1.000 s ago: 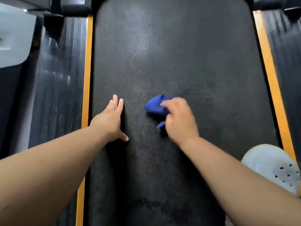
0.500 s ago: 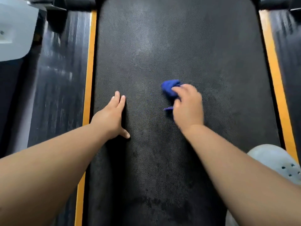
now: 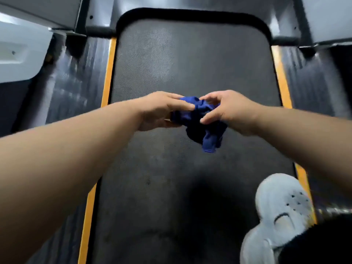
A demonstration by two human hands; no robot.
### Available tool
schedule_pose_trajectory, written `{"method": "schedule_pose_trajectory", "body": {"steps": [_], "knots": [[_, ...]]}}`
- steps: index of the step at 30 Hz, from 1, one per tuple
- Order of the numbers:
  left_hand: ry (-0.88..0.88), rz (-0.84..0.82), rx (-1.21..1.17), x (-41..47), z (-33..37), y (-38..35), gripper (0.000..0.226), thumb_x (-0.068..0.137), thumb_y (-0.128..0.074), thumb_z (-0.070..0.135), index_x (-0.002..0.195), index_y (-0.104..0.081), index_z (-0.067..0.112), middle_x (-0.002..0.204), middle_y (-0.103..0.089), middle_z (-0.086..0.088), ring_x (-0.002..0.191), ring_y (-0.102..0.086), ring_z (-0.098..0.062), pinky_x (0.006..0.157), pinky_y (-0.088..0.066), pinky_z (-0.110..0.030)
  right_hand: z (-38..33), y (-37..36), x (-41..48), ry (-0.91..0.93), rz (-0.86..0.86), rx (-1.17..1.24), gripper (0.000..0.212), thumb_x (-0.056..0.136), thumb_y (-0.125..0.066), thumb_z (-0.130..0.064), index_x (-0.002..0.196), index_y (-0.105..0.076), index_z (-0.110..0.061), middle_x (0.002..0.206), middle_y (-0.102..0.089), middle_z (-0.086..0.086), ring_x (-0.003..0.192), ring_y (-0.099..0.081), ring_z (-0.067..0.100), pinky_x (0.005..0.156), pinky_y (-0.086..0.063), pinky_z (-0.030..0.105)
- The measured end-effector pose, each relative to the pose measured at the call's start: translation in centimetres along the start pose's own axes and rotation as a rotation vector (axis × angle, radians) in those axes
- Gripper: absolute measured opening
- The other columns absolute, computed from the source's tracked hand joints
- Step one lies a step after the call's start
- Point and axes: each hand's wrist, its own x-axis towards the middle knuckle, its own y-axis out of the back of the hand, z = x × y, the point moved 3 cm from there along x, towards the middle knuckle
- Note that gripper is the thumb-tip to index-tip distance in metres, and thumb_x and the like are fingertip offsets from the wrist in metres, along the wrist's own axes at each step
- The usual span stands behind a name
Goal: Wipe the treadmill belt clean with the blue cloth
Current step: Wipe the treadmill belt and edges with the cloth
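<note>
Fingers of the left hand and right hand pinch the bunched blue cloth over the middle of the treadmill belt, seemingly regathering it for a fresh wiping face.

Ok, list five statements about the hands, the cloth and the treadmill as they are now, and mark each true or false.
1. The left hand and the right hand both hold the blue cloth. True.
2. The blue cloth lies spread flat on the treadmill belt. False: it is bunched up between the two hands, with one end hanging down.
3. The left hand presses flat on the belt. False: it pinches the cloth.
4. A light grey shoe sits at the belt's near right edge. True.
5. Orange strips run along both sides of the belt. True.
</note>
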Motion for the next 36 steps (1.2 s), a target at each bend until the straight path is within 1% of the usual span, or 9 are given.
{"method": "schedule_pose_trajectory", "body": {"steps": [3,9,14,17,20,25,29,31,36], "knots": [[-0.076,0.043,-0.023,-0.1,2.4,-2.6,0.020,0.091,-0.057,0.008,0.109,-0.064,0.009,0.103,-0.067,-0.009,0.096,-0.061,-0.020,0.089,-0.050,-0.033,-1.5,4.0,-3.2,-0.017,0.023,0.037,0.026,0.070,-0.076,0.001,0.085,-0.066,-0.017,0.078,-0.066,0.001,0.065,-0.061,0.009,0.059,-0.049,0.017],[-0.219,0.024,-0.103,-0.6,5.3,-5.3,0.021,0.097,-0.044,0.008,0.098,-0.054,0.026,0.098,-0.063,-0.004,0.090,-0.065,-0.028,0.086,-0.053,-0.046,1.2,8.2,-5.2,-0.094,0.191,0.329,0.023,0.083,-0.056,0.009,0.088,-0.060,-0.012,0.087,-0.063,0.009,0.083,-0.062,0.020,0.072,-0.050,0.024],[-0.245,0.066,-0.167,0.4,5.6,-5.1,0.038,0.092,-0.033,-0.008,0.097,-0.054,0.023,0.086,-0.061,-0.003,0.066,-0.062,-0.015,0.062,-0.057,-0.030,2.5,6.2,-3.7,-0.013,0.111,0.287,0.016,0.086,-0.059,0.000,0.092,-0.067,-0.012,0.077,-0.062,0.005,0.061,-0.051,0.009,0.053,-0.037,0.019],[-0.191,0.114,-0.172,1.0,5.0,-5.1,0.043,0.087,-0.029,-0.010,0.108,-0.054,0.019,0.088,-0.062,-0.004,0.062,-0.060,-0.012,0.053,-0.052,-0.024,2.6,7.0,-3.7,0.015,0.127,0.454,0.006,0.081,-0.057,-0.011,0.082,-0.063,-0.013,0.087,-0.059,0.007,0.078,-0.053,0.013,0.069,-0.038,0.025],[-0.100,0.026,-0.292,0.9,5.5,-5.9,0.029,0.086,-0.033,0.001,0.099,-0.057,0.007,0.087,-0.057,-0.010,0.063,-0.055,-0.014,0.058,-0.047,-0.024,3.2,7.5,-3.7,-0.010,0.002,0.714,0.031,0.085,-0.049,-0.019,0.115,-0.059,-0.012,0.102,-0.064,0.001,0.092,-0.058,0.013,0.084,-0.040,0.029],[-0.161,-0.200,-0.225,-0.2,7.1,-7.9,0.021,0.081,-0.065,0.017,0.099,-0.062,0.007,0.090,-0.069,-0.009,0.078,-0.068,-0.018,0.073,-0.056,-0.025,3.7,5.7,-3.5,0.071,-0.006,0.341,0.030,0.088,-0.053,0.004,0.104,-0.067,-0.018,0.092,-0.070,0.000,0.088,-0.062,0.014,0.075,-0.044,0.031],[-0.223,0.169,0.337,0.3,7.1,-5.4,0.014,0.076,-0.066,0.003,0.082,-0.064,0.016,0.072,-0.065,0.000,0.065,-0.062,-0.012,0.064,-0.053,-0.029,3.6,6.3,-3.6,0.091,0.163,0.051,0.016,0.067,-0.070,-0.027,0.076,-0.070,-0.013,0.086,-0.072,0.010,0.079,-0.064,0.018,0.077,-0.050,0.039],[-0.265,0.319,0.607,0.3,7.6,-4.3,0.012,0.073,-0.064,0.008,0.079,-0.064,0.019,0.069,-0.061,0.003,0.063,-0.056,-0.011,0.063,-0.049,-0.026,3.2,7.4,-3.9,0.106,0.232,0.094,0.011,0.071,-0.071,-0.018,0.068,-0.061,-0.015,0.079,-0.068,0.013,0.068,-0.058,0.013,0.067,-0.048,0.034],[-0.234,0.136,0.545,0.2,7.6,-5.8,0.040,0.067,-0.072,0.006,0.102,-0.061,0.022,0.083,-0.064,0.003,0.074,-0.060,-0.011,0.070,-0.049,-0.016,1.3,8.3,-4.3,0.238,0.237,-0.029,0.022,0.074,-0.073,-0.006,0.073,-0.056,-0.020,0.065,-0.056,-0.006,0.056,-0.049,0.006,0.053,-0.040,0.022]]}}
